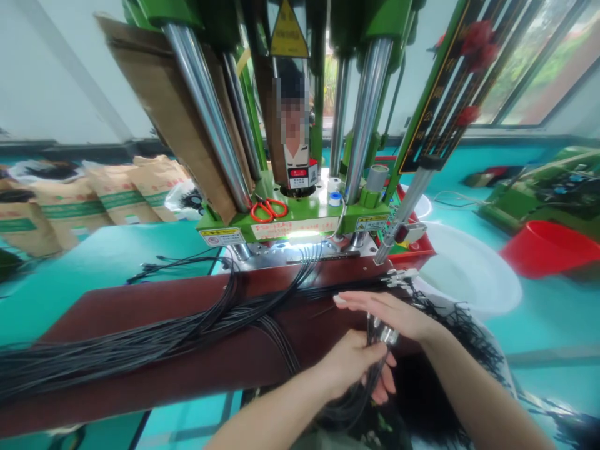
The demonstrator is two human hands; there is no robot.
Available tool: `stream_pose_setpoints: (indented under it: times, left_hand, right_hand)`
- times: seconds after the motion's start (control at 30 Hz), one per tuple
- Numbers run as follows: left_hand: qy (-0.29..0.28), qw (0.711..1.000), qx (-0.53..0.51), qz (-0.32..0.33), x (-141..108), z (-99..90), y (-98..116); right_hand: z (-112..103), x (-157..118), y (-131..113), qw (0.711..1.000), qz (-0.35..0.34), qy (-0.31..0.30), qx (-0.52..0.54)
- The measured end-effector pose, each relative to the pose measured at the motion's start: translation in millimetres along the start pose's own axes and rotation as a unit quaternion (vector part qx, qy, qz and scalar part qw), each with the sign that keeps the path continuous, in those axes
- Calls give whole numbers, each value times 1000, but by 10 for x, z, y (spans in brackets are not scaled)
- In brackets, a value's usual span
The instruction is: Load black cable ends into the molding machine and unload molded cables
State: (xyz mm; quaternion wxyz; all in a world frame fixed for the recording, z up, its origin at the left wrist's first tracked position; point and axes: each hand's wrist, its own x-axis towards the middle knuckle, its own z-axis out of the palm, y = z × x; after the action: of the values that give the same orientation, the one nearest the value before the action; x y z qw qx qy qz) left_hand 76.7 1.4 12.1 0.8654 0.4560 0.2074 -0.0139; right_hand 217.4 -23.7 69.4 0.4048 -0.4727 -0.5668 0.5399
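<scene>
My left hand (359, 362) is closed round a bundle of black cables (351, 403) just below their silvery connector ends (388, 335). Over those ends, my right hand (394, 312) is held flat, fingers stretched out to the left, palm against or very near the connectors. More long black cables (117, 337) lie across the brown table (187, 362), and some run up into the lit gap of the green press (304, 209). Other cable ends with pale connectors (400, 278) lie at the table's right end.
Red-handled scissors (269, 211) and a blue-and-white roll (335, 199) rest on the press ledge. To the right stand a white basin (501, 275), a red bucket (548, 250) and a heap of black pieces (462, 331). Paper sacks (70, 200) stand at the left.
</scene>
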Motion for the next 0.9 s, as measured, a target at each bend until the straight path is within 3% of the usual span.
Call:
stream_pose_setpoints:
  times: [0.2,0.37,0.53,0.63,0.67,0.73,0.77,0.8,0.87,0.9]
  left_hand:
    - [95,992,-66,56,56,62,35]
    - [47,996,-66,20,50,87,146]
    - [91,988,-119,47,45,147,129]
    - [111,985,-116,65,67,79,94]
    - [134,980,-123,79,83,29,89]
    - [193,962,-152,118,119,-100,92]
    - [218,952,-166,139,135,-170,95]
    - [236,943,-176,156,147,-237,98]
    - [253,935,-181,173,158,-345,95]
    - [258,933,-179,176,155,-382,87]
  right_hand:
    - [2,47,-80,993,70,-38,-84]
    - [12,81,-32,998,37,-55,-11]
    - [3,88,-127,990,38,-112,-77]
    - [-52,179,-105,986,55,-134,-83]
    - [-96,248,-58,989,43,-105,-91]
    - [-226,442,93,981,16,34,-190]
    - [-307,557,190,952,10,130,-276]
    - [-389,674,292,901,25,202,-382]
    - [-532,884,481,843,51,247,-476]
    - [-582,965,557,827,62,245,-502]
